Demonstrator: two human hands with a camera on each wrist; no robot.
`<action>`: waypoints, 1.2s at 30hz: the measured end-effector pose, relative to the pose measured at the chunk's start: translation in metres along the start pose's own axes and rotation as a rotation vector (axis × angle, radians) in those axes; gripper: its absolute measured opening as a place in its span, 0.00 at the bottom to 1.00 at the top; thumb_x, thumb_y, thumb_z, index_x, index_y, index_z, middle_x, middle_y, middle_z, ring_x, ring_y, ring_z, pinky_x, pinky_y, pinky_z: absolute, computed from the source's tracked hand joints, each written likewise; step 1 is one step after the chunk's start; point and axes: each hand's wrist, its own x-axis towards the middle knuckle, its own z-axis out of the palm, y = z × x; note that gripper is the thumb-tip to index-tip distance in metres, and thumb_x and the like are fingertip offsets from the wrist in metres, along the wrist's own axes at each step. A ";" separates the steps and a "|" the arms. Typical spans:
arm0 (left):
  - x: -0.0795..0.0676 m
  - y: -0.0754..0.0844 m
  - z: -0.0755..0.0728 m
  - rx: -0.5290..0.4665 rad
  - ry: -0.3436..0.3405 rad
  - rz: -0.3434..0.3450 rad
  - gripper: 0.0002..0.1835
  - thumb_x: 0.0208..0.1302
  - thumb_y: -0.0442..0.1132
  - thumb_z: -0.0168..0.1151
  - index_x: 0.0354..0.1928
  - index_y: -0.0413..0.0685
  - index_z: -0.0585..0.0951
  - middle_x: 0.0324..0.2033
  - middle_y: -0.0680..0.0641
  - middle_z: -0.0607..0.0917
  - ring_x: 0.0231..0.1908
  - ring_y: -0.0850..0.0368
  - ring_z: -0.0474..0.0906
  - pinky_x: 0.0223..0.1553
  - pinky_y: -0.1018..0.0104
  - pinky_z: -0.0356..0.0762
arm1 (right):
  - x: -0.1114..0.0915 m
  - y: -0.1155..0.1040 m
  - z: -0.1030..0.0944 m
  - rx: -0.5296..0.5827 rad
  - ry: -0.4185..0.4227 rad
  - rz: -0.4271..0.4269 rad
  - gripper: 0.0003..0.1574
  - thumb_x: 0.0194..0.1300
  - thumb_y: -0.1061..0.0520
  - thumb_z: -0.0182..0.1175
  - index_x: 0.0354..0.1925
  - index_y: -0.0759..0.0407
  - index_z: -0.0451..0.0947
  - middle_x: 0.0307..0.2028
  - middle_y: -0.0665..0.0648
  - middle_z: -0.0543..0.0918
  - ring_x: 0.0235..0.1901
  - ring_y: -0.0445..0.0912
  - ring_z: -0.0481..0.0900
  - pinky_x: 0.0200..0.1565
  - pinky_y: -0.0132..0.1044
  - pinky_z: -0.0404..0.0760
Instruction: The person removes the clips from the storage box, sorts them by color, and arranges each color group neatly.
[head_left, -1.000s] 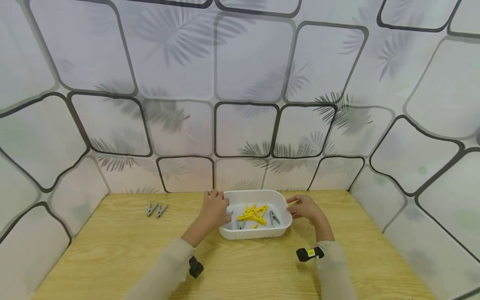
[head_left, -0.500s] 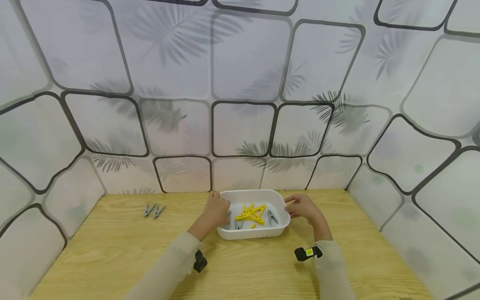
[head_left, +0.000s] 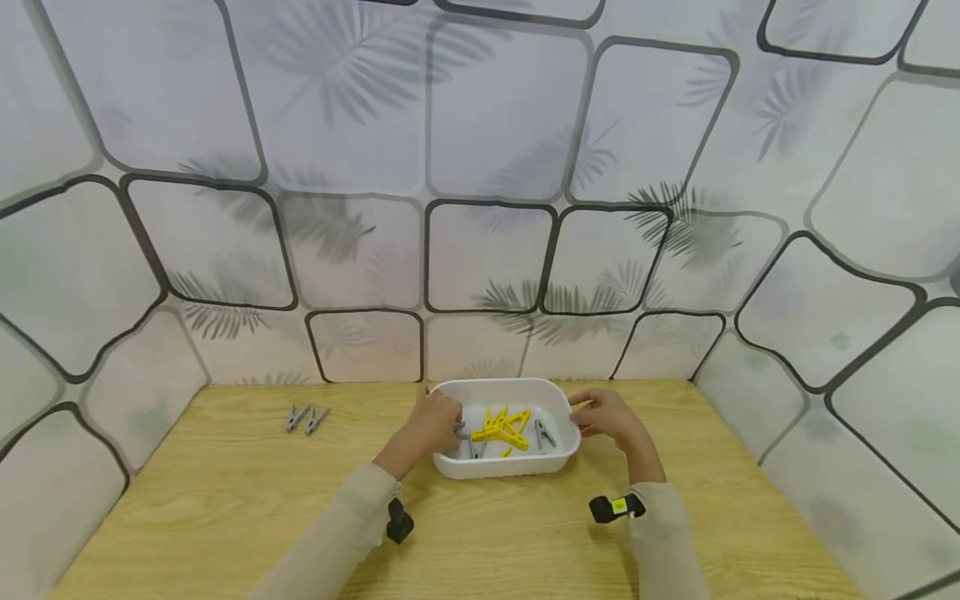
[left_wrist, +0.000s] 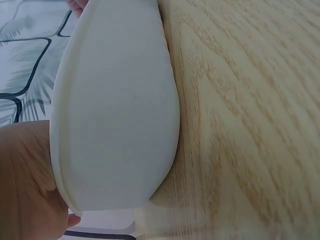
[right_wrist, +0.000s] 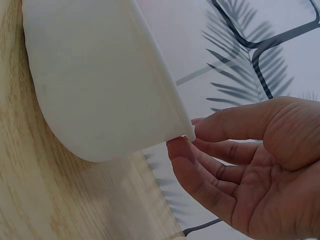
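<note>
A white plastic basin (head_left: 506, 468) stands on the table, holding several yellow clothespins (head_left: 502, 427) and several grey clothespins (head_left: 544, 434). My left hand (head_left: 433, 421) reaches over its left rim, fingers down inside near a grey clothespin (head_left: 460, 427). Those fingers are mostly hidden, so whether they hold anything cannot be told. In the left wrist view the basin's outer wall (left_wrist: 115, 110) covers most of the fingers, with the back of the hand (left_wrist: 25, 175) at the rim. At the other end, my right hand (right_wrist: 260, 170) pinches the basin's rim between thumb and fingers.
Two grey clothespins (head_left: 306, 418) lie side by side on the wooden table (head_left: 225, 492), to the left of the basin. A patterned curtain (head_left: 360, 250) encloses the table at the back and both sides.
My left hand has dipped lower into the basin's left end, its fingers going out of sight behind the rim and knuckles. The right hand keeps its grip on the rim.
</note>
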 end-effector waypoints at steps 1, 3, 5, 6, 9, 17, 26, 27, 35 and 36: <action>0.000 0.000 0.000 0.006 0.001 0.002 0.10 0.45 0.36 0.79 0.27 0.46 0.85 0.29 0.51 0.87 0.41 0.49 0.79 0.71 0.30 0.53 | 0.000 0.000 0.000 0.002 0.000 0.000 0.26 0.68 0.64 0.62 0.61 0.74 0.73 0.43 0.68 0.85 0.35 0.46 0.85 0.43 0.48 0.87; 0.001 -0.001 0.001 0.014 0.008 0.010 0.09 0.44 0.35 0.79 0.26 0.46 0.85 0.29 0.51 0.88 0.41 0.49 0.79 0.71 0.30 0.54 | 0.000 0.000 0.000 0.003 0.001 0.000 0.26 0.68 0.64 0.62 0.61 0.74 0.73 0.43 0.68 0.85 0.34 0.46 0.85 0.43 0.48 0.87; 0.002 -0.002 0.002 0.019 0.013 0.015 0.09 0.44 0.35 0.79 0.26 0.46 0.86 0.29 0.50 0.88 0.40 0.48 0.80 0.71 0.31 0.55 | 0.000 0.000 0.000 0.003 0.003 -0.001 0.26 0.68 0.64 0.62 0.61 0.74 0.73 0.43 0.68 0.85 0.34 0.46 0.85 0.42 0.47 0.87; 0.002 -0.002 0.002 0.015 0.014 0.017 0.09 0.44 0.35 0.79 0.26 0.46 0.86 0.29 0.50 0.88 0.40 0.48 0.80 0.71 0.31 0.55 | 0.001 0.000 0.000 0.002 0.003 -0.003 0.26 0.68 0.64 0.62 0.61 0.74 0.73 0.43 0.68 0.85 0.34 0.46 0.85 0.42 0.47 0.87; 0.002 -0.003 0.002 -0.007 0.011 0.017 0.09 0.45 0.35 0.79 0.28 0.46 0.86 0.29 0.50 0.88 0.40 0.49 0.80 0.71 0.31 0.53 | 0.001 0.000 0.001 0.002 0.005 -0.009 0.26 0.67 0.64 0.62 0.61 0.75 0.73 0.43 0.68 0.85 0.34 0.45 0.85 0.41 0.45 0.87; 0.000 -0.006 0.004 -0.099 0.078 0.076 0.10 0.45 0.35 0.78 0.30 0.46 0.85 0.24 0.53 0.83 0.33 0.54 0.75 0.66 0.34 0.58 | 0.001 0.001 0.001 0.013 -0.004 -0.014 0.26 0.67 0.64 0.62 0.61 0.75 0.73 0.41 0.67 0.86 0.32 0.44 0.85 0.42 0.45 0.87; -0.006 -0.008 0.006 -0.151 0.187 0.146 0.10 0.47 0.35 0.76 0.34 0.46 0.85 0.24 0.53 0.80 0.32 0.56 0.71 0.57 0.40 0.63 | 0.001 0.001 0.002 0.010 0.000 0.002 0.26 0.67 0.64 0.62 0.60 0.75 0.74 0.41 0.67 0.86 0.33 0.45 0.85 0.43 0.47 0.87; -0.006 -0.008 0.006 -0.155 0.200 0.151 0.10 0.48 0.35 0.76 0.34 0.46 0.85 0.24 0.53 0.80 0.32 0.56 0.70 0.56 0.41 0.64 | 0.002 0.002 0.002 0.008 -0.002 0.000 0.26 0.67 0.64 0.62 0.60 0.75 0.74 0.42 0.67 0.86 0.33 0.45 0.85 0.43 0.47 0.87; -0.006 -0.008 0.007 -0.147 0.309 0.170 0.12 0.49 0.39 0.76 0.36 0.47 0.85 0.26 0.51 0.81 0.32 0.56 0.71 0.54 0.43 0.66 | 0.000 -0.001 0.001 0.011 0.008 -0.009 0.26 0.67 0.64 0.62 0.60 0.75 0.73 0.42 0.68 0.86 0.34 0.46 0.85 0.42 0.47 0.87; -0.006 -0.008 0.007 -0.136 0.331 0.171 0.12 0.49 0.39 0.76 0.36 0.47 0.85 0.26 0.51 0.81 0.33 0.56 0.71 0.53 0.43 0.66 | 0.000 -0.001 0.000 0.012 0.006 -0.010 0.26 0.67 0.64 0.62 0.60 0.75 0.73 0.41 0.68 0.86 0.34 0.46 0.85 0.42 0.47 0.87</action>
